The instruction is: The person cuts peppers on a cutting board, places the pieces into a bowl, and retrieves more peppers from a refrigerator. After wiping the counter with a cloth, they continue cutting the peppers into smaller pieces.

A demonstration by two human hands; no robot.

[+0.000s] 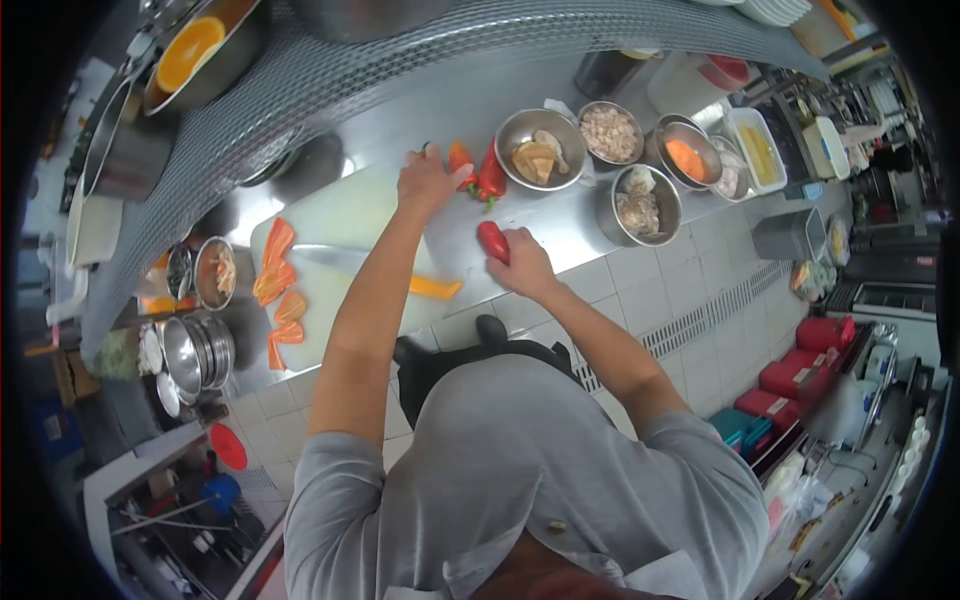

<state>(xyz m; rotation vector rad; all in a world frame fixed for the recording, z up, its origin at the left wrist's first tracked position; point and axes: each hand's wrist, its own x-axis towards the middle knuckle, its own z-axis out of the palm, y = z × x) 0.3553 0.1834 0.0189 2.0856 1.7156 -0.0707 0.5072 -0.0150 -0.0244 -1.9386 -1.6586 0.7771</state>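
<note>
My right hand (525, 262) is closed around a red pepper (493, 241) over the steel counter's front part. My left hand (432, 182) is at the cutting board's far right corner, thumb apart from the fingers, beside an orange-red pepper (459, 157). Its palm side is hidden, and a small dark bit shows at its fingertips. More red pepper (491, 176) lies between that hand and a steel bowl. On the pale cutting board (350, 210) rests a knife with a yellow handle (435, 288); my left forearm crosses over it. Orange carrot-like pieces (275, 275) line the board's left side.
Behind my right hand stand steel bowls: one with pale brown pieces (534, 160), one with chopped pale food (610, 133), one with whitish lumps (638, 205). Stacked bowls (195, 355) sit at the left. A mesh shelf (400, 50) overhangs the counter's back.
</note>
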